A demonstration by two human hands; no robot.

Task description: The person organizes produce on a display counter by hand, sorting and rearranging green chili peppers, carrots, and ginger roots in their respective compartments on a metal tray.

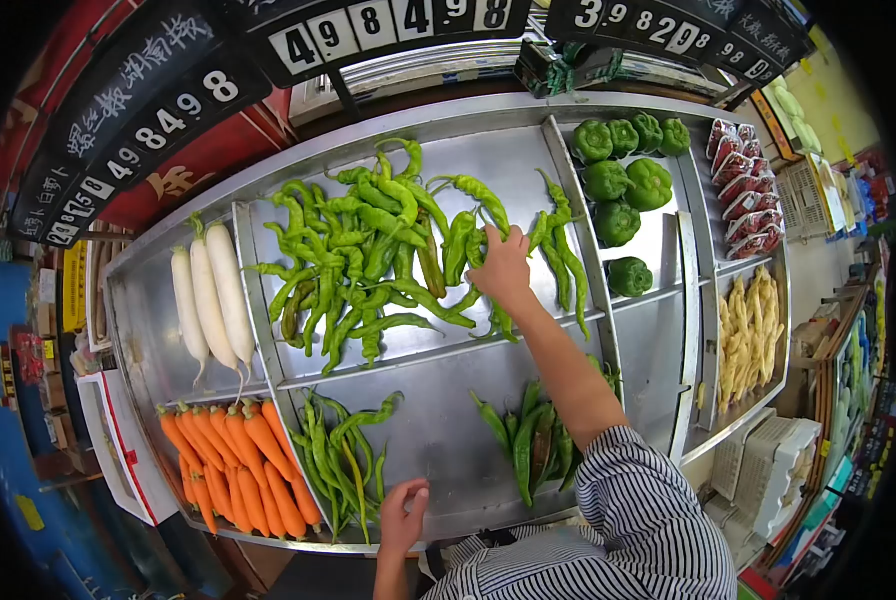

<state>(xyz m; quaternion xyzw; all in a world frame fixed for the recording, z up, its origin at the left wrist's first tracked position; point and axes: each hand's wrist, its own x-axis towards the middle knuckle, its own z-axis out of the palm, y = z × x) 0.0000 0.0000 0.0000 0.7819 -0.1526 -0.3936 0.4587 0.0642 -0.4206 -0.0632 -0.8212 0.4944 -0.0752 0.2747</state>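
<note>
My right hand (501, 268) reaches into the large middle compartment, its fingers closed around a long green pepper (484, 196) at the right side of the pile. Wrinkled green peppers (368, 235) lie heaped to its left, and a few more peppers (564, 250) lie to its right. My left hand (405, 515) hovers over the front edge of the stand, fingers apart and slightly bent, with nothing in it. Just left of that hand is a small bunch of long green peppers (343, 460). Another bunch of peppers (528, 440) lies under my right forearm, partly hidden by it.
Metal dividers (428, 357) split the stand. Three white radishes (210, 295) and rows of carrots (238, 460) fill the left side. Green bell peppers (618, 182), wrapped red packs (746, 190) and pale yellow produce (750, 330) are at the right. Price boards (388, 35) hang above the back.
</note>
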